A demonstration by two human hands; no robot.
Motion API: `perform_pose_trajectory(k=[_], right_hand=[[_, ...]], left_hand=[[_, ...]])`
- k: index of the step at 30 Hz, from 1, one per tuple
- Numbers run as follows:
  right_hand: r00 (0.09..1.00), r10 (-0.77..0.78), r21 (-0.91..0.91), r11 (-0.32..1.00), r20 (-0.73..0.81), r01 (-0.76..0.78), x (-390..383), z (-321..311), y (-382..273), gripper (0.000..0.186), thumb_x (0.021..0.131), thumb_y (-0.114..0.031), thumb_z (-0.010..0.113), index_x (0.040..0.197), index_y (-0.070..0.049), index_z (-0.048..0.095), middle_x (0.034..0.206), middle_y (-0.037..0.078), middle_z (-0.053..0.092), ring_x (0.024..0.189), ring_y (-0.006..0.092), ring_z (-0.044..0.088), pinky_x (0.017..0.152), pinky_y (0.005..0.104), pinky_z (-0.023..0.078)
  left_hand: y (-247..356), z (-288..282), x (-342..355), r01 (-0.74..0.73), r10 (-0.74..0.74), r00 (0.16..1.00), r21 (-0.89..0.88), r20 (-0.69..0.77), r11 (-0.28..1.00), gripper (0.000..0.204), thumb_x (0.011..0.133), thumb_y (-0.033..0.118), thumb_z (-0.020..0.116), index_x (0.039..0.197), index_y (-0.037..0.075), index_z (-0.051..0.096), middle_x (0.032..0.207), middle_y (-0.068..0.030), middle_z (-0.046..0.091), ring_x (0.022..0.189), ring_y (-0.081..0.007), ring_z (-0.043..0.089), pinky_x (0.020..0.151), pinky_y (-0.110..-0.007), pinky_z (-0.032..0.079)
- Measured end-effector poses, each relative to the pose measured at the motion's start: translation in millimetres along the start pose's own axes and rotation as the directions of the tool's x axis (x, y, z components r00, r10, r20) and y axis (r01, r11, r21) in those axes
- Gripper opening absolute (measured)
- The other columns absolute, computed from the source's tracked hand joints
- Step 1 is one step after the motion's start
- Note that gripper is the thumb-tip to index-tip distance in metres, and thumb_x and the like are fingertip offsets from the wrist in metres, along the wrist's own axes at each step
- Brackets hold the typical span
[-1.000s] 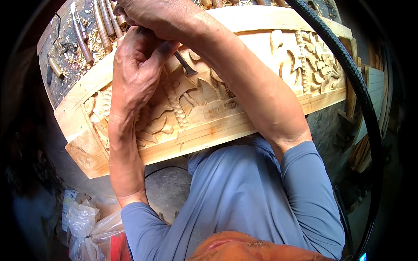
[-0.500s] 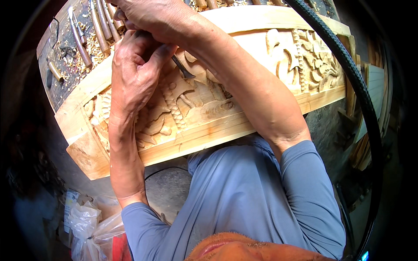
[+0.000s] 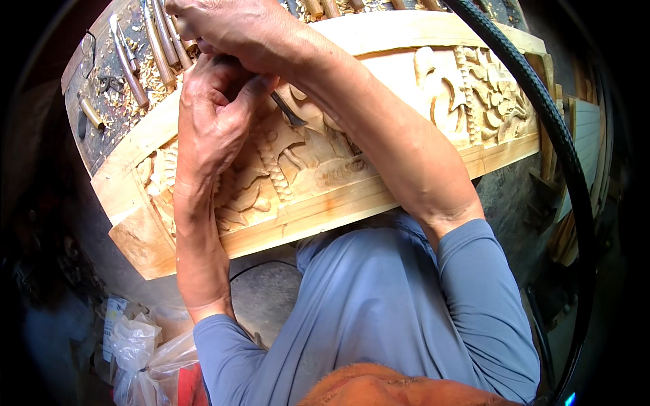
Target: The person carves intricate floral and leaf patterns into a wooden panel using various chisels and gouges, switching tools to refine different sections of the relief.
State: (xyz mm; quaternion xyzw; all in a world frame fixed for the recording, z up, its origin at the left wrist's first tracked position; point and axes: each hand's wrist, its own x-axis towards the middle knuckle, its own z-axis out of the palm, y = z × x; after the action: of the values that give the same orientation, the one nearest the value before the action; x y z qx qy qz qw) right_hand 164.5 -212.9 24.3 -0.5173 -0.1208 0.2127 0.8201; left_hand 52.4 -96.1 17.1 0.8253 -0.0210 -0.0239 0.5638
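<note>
A long pale wooden panel (image 3: 318,215) lies across in front of me, carved in relief with leaves, scrolls and twisted rope-like bands. My left hand (image 3: 215,122) is closed around the lower part of a gouge (image 3: 287,108), over the panel's left half. Its dark steel blade slants down to the right, the tip against the carved surface. Higher up, my right hand (image 3: 233,30) is closed at the gouge's upper end, the forearm crossing over the panel. Both hands hide the gouge's handle.
Several wooden-handled carving tools (image 3: 158,51) lie among wood shavings (image 3: 128,101) on the dark bench beyond the panel. A short wooden handle (image 3: 91,113) sits at far left. A thick black braided cable (image 3: 535,95) arcs down the right side. Plastic bags (image 3: 139,352) stand at lower left.
The view has shifted slightly, so the panel's left end and the tools sit a little further right. Both hands keep their hold; the blade tip appears slightly lower and further right.
</note>
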Motion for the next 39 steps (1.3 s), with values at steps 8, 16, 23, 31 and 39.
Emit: perform_pose_trajectory(k=[8,16,23,31,39], right_hand=[[1.0,-0.009,0.001,1.0,-0.001,0.009,-3.4,-2.5,-3.6,0.023,0.113,-0.026,0.073,0.122,-0.006,0.069,0.098,0.007,0.073,0.084,0.0126,0.069,0.069,0.0246,0.059],[0.999,-0.035,-0.016,0.999,0.0,0.035,-8.7,-13.9,-12.3,0.021,0.113,-0.026,0.073,0.12,-0.006,0.069,0.096,0.006,0.073,0.082,0.0122,0.069,0.068,0.0247,0.058],[0.999,-0.032,-0.018,0.999,0.009,0.033,-4.9,-9.0,-8.8,0.02,0.113,-0.026,0.072,0.118,-0.006,0.07,0.095,0.006,0.072,0.081,0.0118,0.068,0.067,0.0248,0.058],[1.0,-0.026,-0.026,0.999,0.016,0.026,-0.5,-3.1,-4.3,0.019,0.113,-0.025,0.072,0.115,-0.006,0.07,0.093,0.005,0.072,0.079,0.0114,0.067,0.066,0.0249,0.057],[1.0,-0.017,-0.027,0.999,0.019,0.018,1.0,-0.7,-1.4,0.018,0.113,-0.025,0.072,0.113,-0.006,0.07,0.092,0.004,0.072,0.077,0.011,0.067,0.065,0.025,0.057]], left_hand=[[0.1,-1.3,0.5,0.015,-0.015,1.0,0.001,0.02,1.0,0.018,0.097,0.014,0.083,0.103,-0.003,0.086,0.104,-0.0131,0.078,0.099,-0.0256,0.072,0.089,-0.038,0.055],[2.7,6.1,0.5,0.014,-0.015,1.0,-0.106,-0.015,0.994,0.019,0.1,0.015,0.084,0.103,-0.004,0.083,0.104,-0.0139,0.078,0.1,-0.0272,0.071,0.093,-0.039,0.054],[-0.6,5.9,-0.9,0.07,-0.072,0.997,-0.147,-0.012,0.987,0.019,0.103,0.014,0.084,0.107,-0.004,0.082,0.104,-0.0125,0.078,0.1,-0.025,0.072,0.094,-0.038,0.055],[-0.1,2.8,-3.7,0.12,-0.114,0.993,-0.292,0.039,0.949,0.018,0.106,0.011,0.081,0.115,-0.005,0.081,0.114,-0.0105,0.077,0.104,-0.0198,0.073,0.096,-0.035,0.056],[-0.1,-3.3,-3.3,0.15,-0.13,0.986,-0.216,0.105,0.965,0.019,0.106,0.01,0.081,0.117,-0.006,0.081,0.11,-0.0088,0.079,0.106,-0.0179,0.075,0.096,-0.034,0.057]])
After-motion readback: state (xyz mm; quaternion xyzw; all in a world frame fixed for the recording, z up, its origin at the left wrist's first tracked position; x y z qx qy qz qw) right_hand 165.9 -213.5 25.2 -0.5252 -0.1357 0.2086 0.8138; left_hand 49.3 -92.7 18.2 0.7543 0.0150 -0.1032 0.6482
